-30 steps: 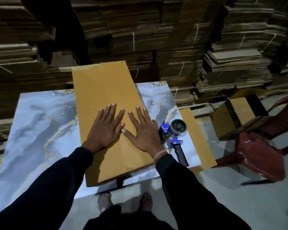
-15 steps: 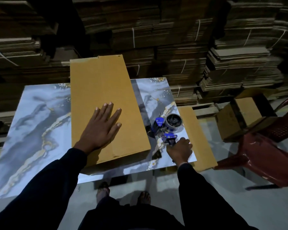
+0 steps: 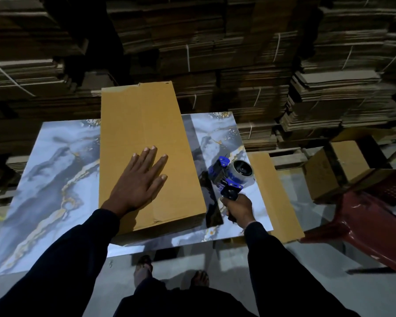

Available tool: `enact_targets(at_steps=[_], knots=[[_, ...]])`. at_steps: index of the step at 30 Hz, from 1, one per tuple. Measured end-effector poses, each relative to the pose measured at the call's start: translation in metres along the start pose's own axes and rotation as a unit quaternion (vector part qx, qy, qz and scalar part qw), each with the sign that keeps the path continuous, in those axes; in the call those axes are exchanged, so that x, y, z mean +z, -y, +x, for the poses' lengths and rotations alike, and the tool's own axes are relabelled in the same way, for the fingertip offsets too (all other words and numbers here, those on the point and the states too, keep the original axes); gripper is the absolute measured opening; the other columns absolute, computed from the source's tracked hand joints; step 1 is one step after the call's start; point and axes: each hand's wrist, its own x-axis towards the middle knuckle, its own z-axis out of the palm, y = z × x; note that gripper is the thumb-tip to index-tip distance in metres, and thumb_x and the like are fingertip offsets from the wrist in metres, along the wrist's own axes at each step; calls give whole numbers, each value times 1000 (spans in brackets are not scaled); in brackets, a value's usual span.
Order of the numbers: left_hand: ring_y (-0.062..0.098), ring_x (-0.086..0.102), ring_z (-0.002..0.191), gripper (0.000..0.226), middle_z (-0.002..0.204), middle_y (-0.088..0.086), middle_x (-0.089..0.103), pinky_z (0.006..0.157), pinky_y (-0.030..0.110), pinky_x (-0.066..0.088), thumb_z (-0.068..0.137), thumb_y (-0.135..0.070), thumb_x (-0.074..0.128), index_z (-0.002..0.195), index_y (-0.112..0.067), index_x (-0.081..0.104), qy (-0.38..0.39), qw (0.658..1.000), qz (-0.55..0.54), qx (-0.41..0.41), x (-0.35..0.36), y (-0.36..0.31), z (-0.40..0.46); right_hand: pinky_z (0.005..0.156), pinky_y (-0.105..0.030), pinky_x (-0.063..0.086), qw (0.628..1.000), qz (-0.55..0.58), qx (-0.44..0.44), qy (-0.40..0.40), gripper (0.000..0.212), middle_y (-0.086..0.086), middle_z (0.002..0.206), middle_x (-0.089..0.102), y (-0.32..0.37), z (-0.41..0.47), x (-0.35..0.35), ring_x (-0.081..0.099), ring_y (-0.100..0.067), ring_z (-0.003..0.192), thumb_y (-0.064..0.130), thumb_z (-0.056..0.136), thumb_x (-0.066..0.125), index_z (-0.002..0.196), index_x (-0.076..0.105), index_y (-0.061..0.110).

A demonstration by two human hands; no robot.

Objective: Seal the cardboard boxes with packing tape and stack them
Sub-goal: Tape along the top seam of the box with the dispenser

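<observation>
A long brown cardboard box [image 3: 144,133] lies closed on the marble-patterned table [image 3: 55,175], its centre seam running lengthwise. My left hand [image 3: 138,181] presses flat on the box's near half, fingers spread. My right hand [image 3: 239,208] grips the handle of a blue tape dispenser [image 3: 229,177] just right of the box, lifted a little off the table, its tape roll facing up.
A flat cardboard sheet [image 3: 274,193] lies off the table's right edge. Taped boxes [image 3: 338,165] sit on a red plastic chair [image 3: 370,225] at the right. Tall stacks of flattened cardboard [image 3: 215,42] fill the background. My feet stand on the grey floor below.
My right hand left the box, took hold of the tape dispenser's handle and lifted it slightly. The box shifted a little away from me. My left hand stayed on the box.
</observation>
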Motion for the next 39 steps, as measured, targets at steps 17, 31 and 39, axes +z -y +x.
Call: enact_targets(at_steps=[17, 31, 39], knots=[[13, -7, 160, 68, 174, -5, -3, 129, 45, 5, 107, -66, 24, 165, -33, 17, 0, 999, -51, 7, -3, 12, 6, 55, -28, 54, 914, 280, -133, 261, 9, -19, 84, 68, 181, -80, -20, 64, -22, 61, 6, 99, 64, 105, 63, -1], [25, -1, 161, 74, 174, 4, 7, 128, 53, 1, 99, -76, -1, 164, -44, 9, 20, 1000, 1, 9, -25, 143, 113, 44, -27, 44, 932, 280, -120, 197, 19, -7, 68, 55, 257, -45, 115, 49, -15, 48, 14, 99, 69, 108, 55, 4], [28, -7, 160, 78, 174, 4, -2, 122, 66, -4, 98, -78, 10, 165, -38, 11, 14, 994, 1, -109, -32, 237, 210, 46, -29, 44, 947, 265, -123, 135, 18, -12, 72, 53, 282, -25, 171, 48, -20, 52, 14, 99, 69, 108, 55, 6]])
